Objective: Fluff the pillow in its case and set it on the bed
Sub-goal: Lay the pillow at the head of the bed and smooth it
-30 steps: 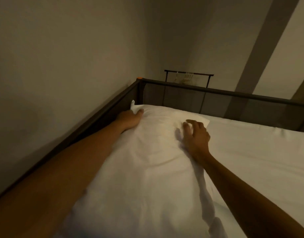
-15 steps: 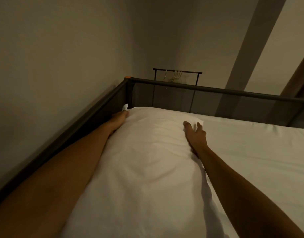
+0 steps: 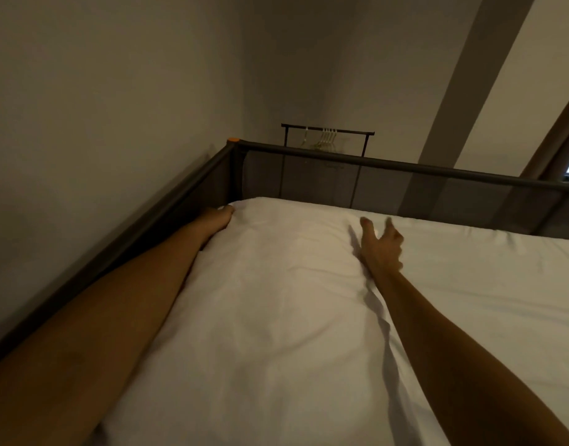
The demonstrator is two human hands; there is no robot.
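Saw a white pillow (image 3: 270, 300) in its case lying on the bed (image 3: 489, 284), lengthwise along the left edge of the mattress and reaching up to the far left corner. Found the left hand (image 3: 217, 218) at the far left corner of the pillow, pressed into the narrow gap between the pillow and the dark side rail (image 3: 141, 230); could not tell whether those fingers were closed on the fabric, since they were tucked out of sight behind the pillow edge. Found the right hand (image 3: 381, 247) at the far right side of the pillow, palm down, fingers spread apart and not clamped on anything, the heel of the hand touching the case where it folds down to the sheet. Noted both forearms stretched out, one along each long side of the pillow, hands well apart. Noted a few soft creases in the case near the right wrist. Beyond the far edge of the bed, saw a mesh end rail (image 3: 405, 165) with an orange cap (image 3: 233, 139) at the corner post, and behind it a clothes rack (image 3: 326, 132) with some light hangers (image 3: 328, 138).
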